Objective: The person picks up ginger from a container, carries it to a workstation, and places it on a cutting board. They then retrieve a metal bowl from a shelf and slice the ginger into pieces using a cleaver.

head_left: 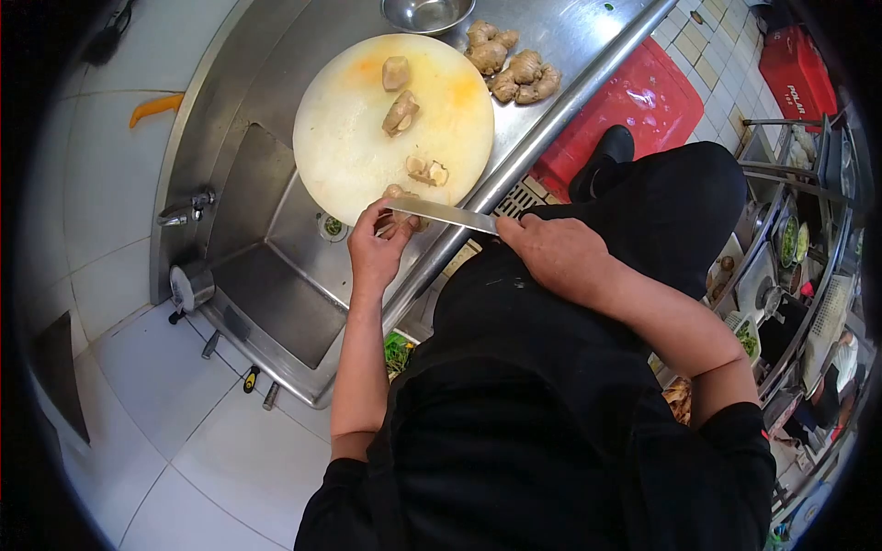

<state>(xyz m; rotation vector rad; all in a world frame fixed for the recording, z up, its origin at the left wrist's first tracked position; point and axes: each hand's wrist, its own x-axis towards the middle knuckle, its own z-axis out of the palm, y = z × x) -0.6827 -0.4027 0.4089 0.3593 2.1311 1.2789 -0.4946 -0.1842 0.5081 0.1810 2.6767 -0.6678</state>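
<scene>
Head view, looking steeply down over a dark-clothed torso. Left hand (377, 246) is extended over the near edge of the round cutting board (349, 156), forearm straight, fingers curled down and pinching a piece of ginger (397, 194) against the board. Right hand (551, 250) is drawn in close to the body, wrist bent, closed around the handle of a knife (443, 214); the handle itself is hidden within the fist. Blade lies nearly flat, running leftward from the right hand and ending over the left hand's fingertips, at the held ginger. Whether the edge is in contact with the ginger cannot be determined.

Held ginger is pale tan, mostly covered by fingers and blade. Further peeled ginger pieces (401, 110) lie spread on the board, which is off-white with yellow-orange staining. Unpeeled ginger roots (513, 66) sit in a heap on the steel counter (588, 37) just beyond the board. Board rests over the edge of the steel sink (276, 266).
</scene>
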